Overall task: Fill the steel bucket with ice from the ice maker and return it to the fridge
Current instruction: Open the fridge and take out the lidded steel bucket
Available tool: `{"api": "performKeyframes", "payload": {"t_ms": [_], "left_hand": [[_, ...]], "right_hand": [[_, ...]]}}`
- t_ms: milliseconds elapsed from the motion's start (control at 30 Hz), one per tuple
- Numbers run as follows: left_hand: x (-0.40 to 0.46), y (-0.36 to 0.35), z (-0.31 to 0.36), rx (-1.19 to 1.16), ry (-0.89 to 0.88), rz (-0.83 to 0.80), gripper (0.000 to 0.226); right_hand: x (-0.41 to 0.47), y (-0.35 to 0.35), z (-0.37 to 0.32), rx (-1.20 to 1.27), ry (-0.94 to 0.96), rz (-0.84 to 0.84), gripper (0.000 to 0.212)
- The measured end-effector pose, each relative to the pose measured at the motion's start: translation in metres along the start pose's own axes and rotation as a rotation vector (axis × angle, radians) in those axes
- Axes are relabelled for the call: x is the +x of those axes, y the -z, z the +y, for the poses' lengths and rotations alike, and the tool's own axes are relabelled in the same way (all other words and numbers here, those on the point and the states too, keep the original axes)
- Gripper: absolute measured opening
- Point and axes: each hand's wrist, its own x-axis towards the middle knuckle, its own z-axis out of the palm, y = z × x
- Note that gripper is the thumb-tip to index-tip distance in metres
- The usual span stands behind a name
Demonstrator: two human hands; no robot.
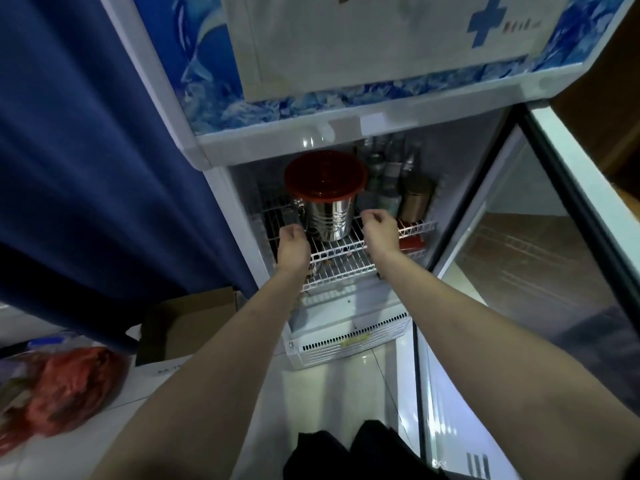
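Note:
The steel bucket (329, 216) with a dark red lid (325, 174) stands upright on a white wire shelf (341, 249) inside the open fridge (349, 133). My left hand (293, 245) is just left of the bucket's base, fingers loosely curled, gripping nothing. To the right of the bucket, a small gap away, my right hand (380, 227) hovers over the shelf's front edge with its fingers loosely curled and empty. Both forearms reach in from below.
Bottles (388, 174) and a gold can (415, 197) stand behind and right of the bucket. The glass fridge door (540, 258) is swung open on the right. A blue curtain (86, 168) hangs on the left, with a cardboard box (183, 327) and a red bag (72, 389) below it.

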Motion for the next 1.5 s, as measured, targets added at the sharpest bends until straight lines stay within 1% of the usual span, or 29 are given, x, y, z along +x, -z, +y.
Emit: {"api": "performKeyframes", "payload": {"t_ms": [67,167,267,300,400,433,467,533,633,667,700,733,833,867,900,967,1033,1100,1167,1233,1267,1367,1433,1500], "left_hand": [[0.012,-0.006,-0.009,-0.013,-0.008,0.016,0.038],[0.030,-0.015,-0.022,-0.026,-0.021,0.011,0.042],[0.051,-0.021,-0.033,-0.063,-0.037,0.021,0.048],[0.058,-0.022,-0.035,-0.074,-0.040,0.032,0.050],[0.078,-0.026,-0.040,-0.111,-0.042,0.064,0.051],[0.087,-0.030,-0.041,-0.123,-0.049,0.073,0.050],[0.094,-0.032,-0.041,-0.140,-0.054,0.081,0.049],[0.109,-0.037,-0.041,-0.184,-0.074,0.087,0.049],[0.121,-0.044,-0.041,-0.242,-0.106,0.075,0.052],[0.125,-0.046,-0.041,-0.262,-0.129,0.077,0.053],[0.128,-0.048,-0.040,-0.280,-0.143,0.079,0.053],[0.130,-0.050,-0.038,-0.305,-0.148,0.082,0.055],[0.141,-0.055,-0.035,-0.404,-0.128,0.070,0.065],[0.145,-0.057,-0.035,-0.433,-0.114,0.063,0.068],[0.148,-0.058,-0.034,-0.448,-0.097,0.048,0.072],[0.155,-0.060,-0.032,-0.429,-0.062,-0.001,0.085],[0.168,-0.061,-0.035,-0.413,-0.036,-0.046,0.107],[0.204,-0.067,-0.051,-0.430,-0.010,-0.072,0.125],[0.224,-0.072,-0.062,-0.440,0.009,-0.063,0.129],[0.221,-0.072,-0.059,-0.436,-0.006,-0.067,0.130],[0.221,-0.072,-0.058,-0.433,-0.019,-0.072,0.131],[0.213,-0.068,-0.052,-0.455,-0.035,-0.091,0.136],[0.200,-0.065,-0.046,-0.460,-0.056,-0.100,0.138],[0.179,-0.063,-0.037,-0.460,-0.071,-0.107,0.136]], "right_hand": [[0.013,-0.006,0.012,0.012,0.006,-0.004,0.024],[0.030,-0.016,0.025,0.031,0.018,0.001,0.018],[0.044,-0.026,0.030,0.061,0.027,0.009,0.021],[0.049,-0.030,0.031,0.068,0.032,0.005,0.026],[0.077,-0.040,0.039,0.121,0.020,0.058,0.056],[0.087,-0.041,0.041,0.144,0.016,0.077,0.060],[0.095,-0.041,0.041,0.171,0.008,0.093,0.058],[0.106,-0.043,0.038,0.228,-0.005,0.103,0.047],[0.117,-0.046,0.033,0.315,0.040,0.046,0.030],[0.123,-0.048,0.031,0.355,0.069,0.022,0.027],[0.130,-0.051,0.030,0.384,0.090,-0.003,0.028],[0.140,-0.053,0.030,0.415,0.100,-0.030,0.034],[0.190,-0.062,0.042,0.480,0.074,-0.117,0.069],[0.198,-0.062,0.044,0.467,0.061,-0.122,0.075],[0.190,-0.061,0.037,0.433,0.052,-0.114,0.076],[0.162,-0.059,0.020,0.405,0.022,-0.128,0.074],[0.161,-0.059,0.019,0.411,0.005,-0.188,0.071],[0.157,-0.056,0.017,0.365,-0.012,-0.226,0.063],[0.153,-0.054,0.014,0.350,-0.021,-0.231,0.061],[0.150,-0.052,0.012,0.337,-0.005,-0.222,0.067],[0.149,-0.050,0.012,0.334,-0.004,-0.219,0.065],[0.144,-0.045,0.010,0.326,-0.035,-0.218,0.052],[0.143,-0.044,0.011,0.338,-0.033,-0.220,0.055],[0.140,-0.043,0.009,0.381,-0.019,-0.226,0.064]]}}
